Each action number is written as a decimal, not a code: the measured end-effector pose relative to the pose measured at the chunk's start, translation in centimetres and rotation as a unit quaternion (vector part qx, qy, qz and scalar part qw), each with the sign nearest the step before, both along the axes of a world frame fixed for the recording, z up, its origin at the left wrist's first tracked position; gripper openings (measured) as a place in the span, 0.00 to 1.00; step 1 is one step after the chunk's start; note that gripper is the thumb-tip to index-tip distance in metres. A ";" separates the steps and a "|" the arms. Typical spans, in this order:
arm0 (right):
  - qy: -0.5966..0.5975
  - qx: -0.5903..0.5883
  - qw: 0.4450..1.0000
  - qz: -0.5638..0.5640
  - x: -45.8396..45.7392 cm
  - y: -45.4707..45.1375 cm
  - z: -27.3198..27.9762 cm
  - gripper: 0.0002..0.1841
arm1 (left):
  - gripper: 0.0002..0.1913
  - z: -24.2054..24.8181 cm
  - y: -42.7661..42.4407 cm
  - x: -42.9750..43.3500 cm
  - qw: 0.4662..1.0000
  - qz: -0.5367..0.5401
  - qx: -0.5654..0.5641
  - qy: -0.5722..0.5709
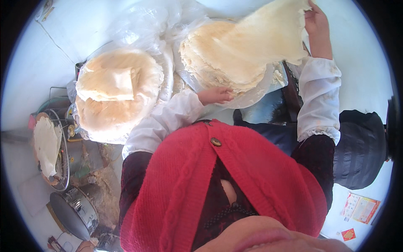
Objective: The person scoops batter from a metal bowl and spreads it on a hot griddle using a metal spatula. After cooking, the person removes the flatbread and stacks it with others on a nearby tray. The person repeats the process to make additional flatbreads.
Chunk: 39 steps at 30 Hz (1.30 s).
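My right hand [315, 21] grips the far right edge of a large, thin flatbread sheet [270, 33]. The lifted sheet slants up from a thick stack of round flatbreads [217, 60] with ragged edges, lying on clear plastic. At the near edge of that stack is my left hand [216, 95], fingers loosely bent and holding nothing that I can see. To the left stands a second pile of flatbread [116, 116], also on plastic. A folded flatbread [108, 83] lies on top of it.
Crumpled clear plastic [138, 26] lies behind both stacks. At far left, a piece of flatbread [46, 146] rests on a round rack, above a round metal pan [74, 211]. A dark padded seat [359, 151] is at my right. A printed sheet [360, 208] is at lower right.
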State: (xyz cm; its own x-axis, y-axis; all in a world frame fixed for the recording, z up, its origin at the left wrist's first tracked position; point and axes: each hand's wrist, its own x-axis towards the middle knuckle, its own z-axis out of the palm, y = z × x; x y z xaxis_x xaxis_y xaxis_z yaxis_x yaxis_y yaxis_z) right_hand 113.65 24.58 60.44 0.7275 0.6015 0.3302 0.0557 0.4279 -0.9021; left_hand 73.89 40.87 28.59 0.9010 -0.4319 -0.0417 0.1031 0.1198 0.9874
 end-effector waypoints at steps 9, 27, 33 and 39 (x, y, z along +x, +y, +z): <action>-0.124 -0.107 0.971 -0.173 -6.6 -5.7 -10.3 0.18 | 0.28 4.0 5.5 2.9 0.856 0.299 -0.419 0.041; 0.250 -0.112 0.958 -0.083 -13.3 -4.3 -28.3 0.02 | 0.13 0.8 10.0 1.2 0.762 0.527 0.339 -0.166; -0.204 -0.063 0.952 -0.219 -9.5 -0.4 -14.1 0.05 | 0.13 13.4 12.5 6.3 0.788 0.553 -0.255 -0.096; 0.222 0.049 0.960 -0.166 -15.1 -6.6 -21.3 0.07 | 0.16 9.7 9.5 1.8 0.826 0.555 -0.086 -0.049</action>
